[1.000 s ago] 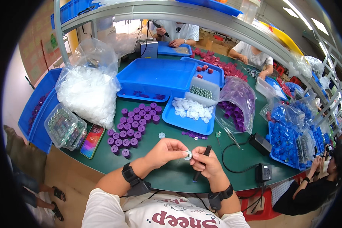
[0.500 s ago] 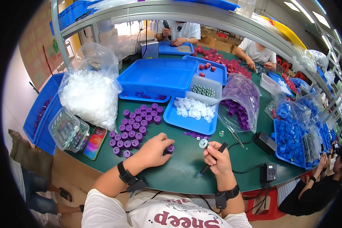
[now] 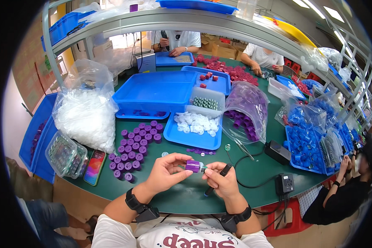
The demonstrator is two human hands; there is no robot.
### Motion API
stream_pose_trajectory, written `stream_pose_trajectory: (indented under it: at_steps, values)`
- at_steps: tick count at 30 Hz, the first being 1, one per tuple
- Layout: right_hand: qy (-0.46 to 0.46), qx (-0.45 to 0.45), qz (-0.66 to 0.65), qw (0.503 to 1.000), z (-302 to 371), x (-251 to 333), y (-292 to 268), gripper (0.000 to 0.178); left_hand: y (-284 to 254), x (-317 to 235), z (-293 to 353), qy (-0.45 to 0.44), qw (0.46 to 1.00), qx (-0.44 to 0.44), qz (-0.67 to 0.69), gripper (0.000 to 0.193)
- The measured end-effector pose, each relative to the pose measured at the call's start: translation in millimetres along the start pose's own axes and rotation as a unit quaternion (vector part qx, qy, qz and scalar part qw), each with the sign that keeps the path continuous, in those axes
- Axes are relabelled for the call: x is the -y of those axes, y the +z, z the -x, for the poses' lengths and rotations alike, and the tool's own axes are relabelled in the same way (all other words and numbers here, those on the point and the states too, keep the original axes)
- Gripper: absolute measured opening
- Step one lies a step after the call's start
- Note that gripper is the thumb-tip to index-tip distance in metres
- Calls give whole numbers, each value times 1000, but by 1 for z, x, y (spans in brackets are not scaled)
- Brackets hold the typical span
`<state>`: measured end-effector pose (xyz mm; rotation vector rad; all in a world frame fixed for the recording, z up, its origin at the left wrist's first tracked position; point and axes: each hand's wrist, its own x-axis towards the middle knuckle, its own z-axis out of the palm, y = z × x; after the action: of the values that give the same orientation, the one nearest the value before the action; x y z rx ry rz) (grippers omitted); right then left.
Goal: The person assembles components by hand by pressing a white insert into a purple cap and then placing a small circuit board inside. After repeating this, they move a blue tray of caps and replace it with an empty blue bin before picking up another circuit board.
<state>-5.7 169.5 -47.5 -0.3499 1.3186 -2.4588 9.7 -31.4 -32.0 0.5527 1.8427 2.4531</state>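
In front of my chest, my left hand (image 3: 168, 172) grips a purple plastic cylinder (image 3: 191, 166) lying on its side between thumb and fingers. My right hand (image 3: 222, 180) pinches a small part with a green piece at the cylinder's right end, where a whitish clear piece (image 3: 201, 167) shows. Whether that piece is seated inside I cannot tell. A black pen-shaped tool (image 3: 219, 178) with a blue tip is also tucked in my right fingers, slanting down. Several similar purple cylinders (image 3: 136, 146) stand upright left of my hands. A clear disc (image 3: 165, 154) lies just beyond my left hand.
A blue tray (image 3: 211, 143) of white clear parts and a bag of purple cylinders (image 3: 246, 107) lie beyond my hands. Tweezers (image 3: 244, 149), a corded black box (image 3: 277, 152) and a phone (image 3: 95, 167) rest on the table. Other people work across and at right.
My left hand has lifted a purple cylinder off the table and brought it rightward. My right hand has come left to meet it, still holding the pen-shaped tool. The view has shifted slightly.
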Motion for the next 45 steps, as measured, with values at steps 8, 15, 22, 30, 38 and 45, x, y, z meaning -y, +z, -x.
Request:
stream_pose_trajectory:
  at_steps: [8, 15, 22, 30, 38, 45]
  values:
    - [11, 28, 37, 999, 7, 9, 8, 13, 8, -10, 4, 87, 988, 15, -128, 34]
    - [6, 98, -107, 989, 12, 5, 1, 13, 32, -30, 5, 240, 927, -8, -289, 35]
    - [-53, 169, -182, 967, 9, -10, -14, 13, 61, -40, 6, 343, 874, -3, -344, 34]
    - [-60, 205, -258, 942, 14, -18, -23, 20, 75, -38, 6, 350, 869, -24, -349, 36]
    - [-77, 200, -207, 955, 14, -4, -18, 14, 74, -32, 6, 369, 875, 2, -314, 37]
    - [-82, 161, -194, 964, 24, -2, -17, 12, 73, -38, 3, 376, 877, 40, -296, 36]
